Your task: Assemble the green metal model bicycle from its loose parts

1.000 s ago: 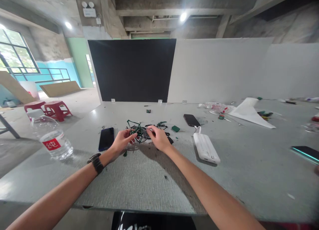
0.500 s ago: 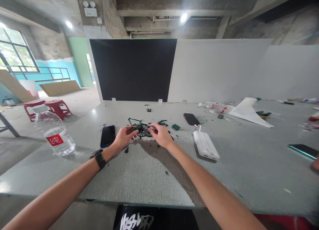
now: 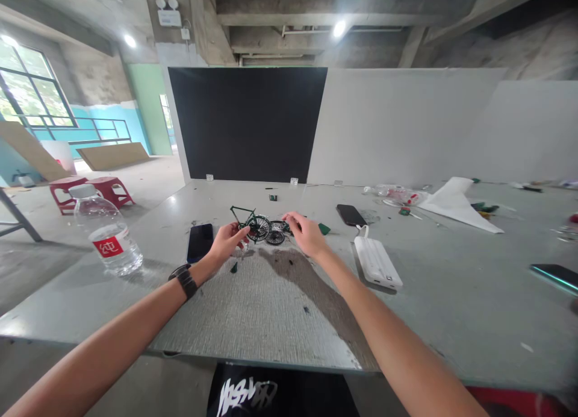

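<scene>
My left hand pinches a small dark green model bicycle with a black spoked wheel at its right end. Just right of it, a loose black spoked wheel lies on the table beside other small dark parts. My right hand is raised over those parts, apart from the bicycle. Its thumb and fingertips are pressed together; whatever may be between them is too small to make out. A dark green piece lies just beyond the right hand.
A phone and a water bottle are on the left. To the right are another phone, a white power bank and a white wing-shaped piece. Small scraps dot the grey table. A black panel stands behind.
My right hand has come away from the bicycle's wheel, moving right and slightly up. The left hand keeps the bicycle, and the loose wheel now shows between the hands.
</scene>
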A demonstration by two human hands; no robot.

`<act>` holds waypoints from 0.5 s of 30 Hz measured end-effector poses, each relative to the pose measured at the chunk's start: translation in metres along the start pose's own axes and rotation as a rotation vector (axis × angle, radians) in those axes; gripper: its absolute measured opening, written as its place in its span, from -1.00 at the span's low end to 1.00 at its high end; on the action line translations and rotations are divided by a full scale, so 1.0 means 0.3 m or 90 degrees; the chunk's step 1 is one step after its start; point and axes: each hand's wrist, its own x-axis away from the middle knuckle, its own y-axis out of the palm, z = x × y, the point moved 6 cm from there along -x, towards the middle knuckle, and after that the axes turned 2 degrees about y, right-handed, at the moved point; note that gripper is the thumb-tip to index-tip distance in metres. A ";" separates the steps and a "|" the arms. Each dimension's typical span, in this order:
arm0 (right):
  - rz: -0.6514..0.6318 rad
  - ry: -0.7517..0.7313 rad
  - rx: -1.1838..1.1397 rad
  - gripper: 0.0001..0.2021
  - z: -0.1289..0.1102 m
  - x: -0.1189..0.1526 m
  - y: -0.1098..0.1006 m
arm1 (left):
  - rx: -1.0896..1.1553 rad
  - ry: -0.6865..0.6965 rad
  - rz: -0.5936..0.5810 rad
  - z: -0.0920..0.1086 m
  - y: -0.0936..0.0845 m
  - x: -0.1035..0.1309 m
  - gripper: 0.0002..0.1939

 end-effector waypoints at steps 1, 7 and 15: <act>0.014 0.005 0.026 -0.59 0.015 -0.004 -0.018 | 0.018 -0.013 0.022 -0.006 -0.007 -0.001 -0.66; 0.002 0.104 0.146 -0.69 0.139 -0.026 -0.076 | 0.090 -0.055 0.124 -0.045 -0.047 -0.011 -0.65; -0.074 0.130 0.229 -0.64 0.207 -0.020 -0.060 | 0.099 -0.076 0.164 -0.078 -0.067 -0.029 -0.59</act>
